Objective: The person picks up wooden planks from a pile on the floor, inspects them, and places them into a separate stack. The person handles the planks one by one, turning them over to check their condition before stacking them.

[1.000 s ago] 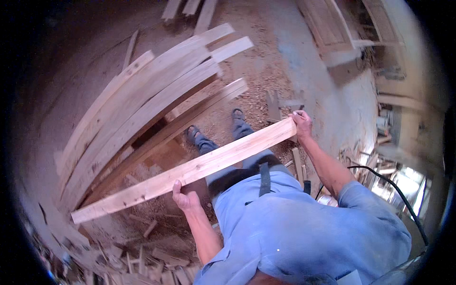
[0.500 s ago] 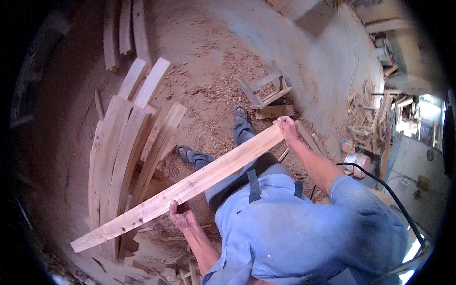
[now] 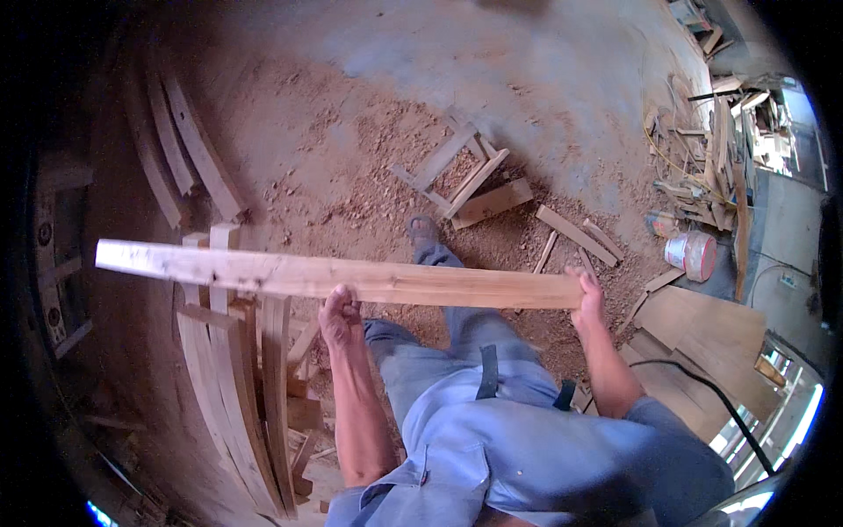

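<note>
A long pale wooden plank (image 3: 421,283) lies nearly level across the view in front of my body, its tapered end far to the left. My left hand (image 3: 341,314) grips its near edge around the middle, thumb up against the wood. At the plank's right end my right hand (image 3: 588,299) is closed around the end. Under the plank's left half stands a stack of long wooden boards (image 3: 233,378), partly hidden by it.
Three more boards (image 3: 184,149) lie at the far left. A small wooden frame (image 3: 452,171) sits among wood chips ahead of my feet. To the right are a white and red bucket (image 3: 691,255), plywood sheets (image 3: 694,334), a scrap pile (image 3: 702,158) and a black cable (image 3: 711,391).
The plank has swung from a slant to nearly level, its left end rising away from me. Both hands keep hold of it. My view and stance have turned, and one foot has moved.
</note>
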A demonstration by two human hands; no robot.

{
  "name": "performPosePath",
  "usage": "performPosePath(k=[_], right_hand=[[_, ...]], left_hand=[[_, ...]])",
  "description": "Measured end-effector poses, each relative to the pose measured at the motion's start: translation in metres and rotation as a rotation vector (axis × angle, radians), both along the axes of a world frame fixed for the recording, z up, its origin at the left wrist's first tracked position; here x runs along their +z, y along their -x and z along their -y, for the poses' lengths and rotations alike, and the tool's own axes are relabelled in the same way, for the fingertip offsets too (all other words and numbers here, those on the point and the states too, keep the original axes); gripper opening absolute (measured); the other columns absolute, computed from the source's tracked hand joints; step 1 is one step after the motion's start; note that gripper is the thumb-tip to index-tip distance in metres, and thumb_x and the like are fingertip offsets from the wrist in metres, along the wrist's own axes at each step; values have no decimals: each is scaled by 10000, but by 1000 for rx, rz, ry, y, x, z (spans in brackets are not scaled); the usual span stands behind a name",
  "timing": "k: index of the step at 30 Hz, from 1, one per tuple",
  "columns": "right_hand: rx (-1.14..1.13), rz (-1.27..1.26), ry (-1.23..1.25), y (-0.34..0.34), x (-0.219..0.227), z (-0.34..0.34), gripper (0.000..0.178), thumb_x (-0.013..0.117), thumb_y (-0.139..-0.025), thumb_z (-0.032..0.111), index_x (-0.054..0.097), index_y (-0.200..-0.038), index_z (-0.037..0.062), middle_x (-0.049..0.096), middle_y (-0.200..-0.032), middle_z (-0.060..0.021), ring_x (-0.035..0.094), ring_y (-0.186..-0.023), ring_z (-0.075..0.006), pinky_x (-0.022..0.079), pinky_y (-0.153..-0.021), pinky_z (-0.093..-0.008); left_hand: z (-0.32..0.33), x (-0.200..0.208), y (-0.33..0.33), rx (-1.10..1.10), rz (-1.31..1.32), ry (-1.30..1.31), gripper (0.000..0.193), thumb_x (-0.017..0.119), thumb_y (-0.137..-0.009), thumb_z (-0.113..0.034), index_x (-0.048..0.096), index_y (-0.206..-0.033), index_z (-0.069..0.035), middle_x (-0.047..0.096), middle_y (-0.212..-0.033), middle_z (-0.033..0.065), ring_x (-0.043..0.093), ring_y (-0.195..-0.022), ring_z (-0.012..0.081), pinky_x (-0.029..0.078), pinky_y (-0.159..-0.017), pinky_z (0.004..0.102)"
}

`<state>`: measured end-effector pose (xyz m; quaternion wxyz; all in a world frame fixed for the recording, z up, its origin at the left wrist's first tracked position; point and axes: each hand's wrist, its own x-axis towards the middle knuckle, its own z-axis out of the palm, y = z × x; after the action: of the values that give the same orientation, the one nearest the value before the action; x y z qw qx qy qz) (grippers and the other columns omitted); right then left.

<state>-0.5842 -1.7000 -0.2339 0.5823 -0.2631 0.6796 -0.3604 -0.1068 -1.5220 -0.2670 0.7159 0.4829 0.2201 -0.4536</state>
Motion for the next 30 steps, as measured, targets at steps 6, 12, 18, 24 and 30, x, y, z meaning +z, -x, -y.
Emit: performPosePath(k=[6, 12, 18, 24, 30], right_hand=[[-180, -57, -7, 16, 41, -24, 242, 575, -916, 264, 584, -1054, 65, 646, -1054, -123, 590, -1010, -250, 444, -912, -404], [-382, -232, -189, 17, 18, -54, 267, 580, -907, 279, 580, -1070, 67, 611, -1001, -87, 587, -961, -245, 455, -874, -405], [-629, -142, -496, 53, -141, -19, 367, 568, -850, 297, 559, -1118, 47, 605, -992, -210, 630, -832, -363, 522, -668, -545], [-361, -130, -757, 99, -193, 87, 319, 532, -842, 320, 593, -1061, 95, 635, -961, -160, 631, -781, -345, 501, -576, -520], [-271, -211, -543, 127, -199, 140, 334, 544, -843, 308, 564, -1111, 111, 583, -1082, -100, 549, -1030, -270, 485, -791, -455]], left_hand=[[108, -62, 9, -254, -88, 81, 176, 647, -872, -144, 603, -1017, -55, 659, -914, 43, 625, -822, 161, 514, -750, 321], [158, -113, 35, -339, -166, -74, 435, 605, -909, -162, 468, -1278, 23, 604, -1148, 159, 617, -982, 223, 525, -784, 326], [163, -86, 78, -647, 4, -216, 749, 593, -916, -189, 139, -1465, 41, 517, -1341, 235, 594, -1134, 365, 521, -901, 406], [86, -69, 56, -899, 171, -464, 784, 658, -846, -108, 221, -1470, 78, 612, -1225, 204, 651, -983, 238, 514, -827, 331], [-53, -80, 36, -937, 268, -706, 697, 655, -809, -107, 361, -1399, 118, 651, -1150, 199, 638, -987, 212, 489, -866, 294]])
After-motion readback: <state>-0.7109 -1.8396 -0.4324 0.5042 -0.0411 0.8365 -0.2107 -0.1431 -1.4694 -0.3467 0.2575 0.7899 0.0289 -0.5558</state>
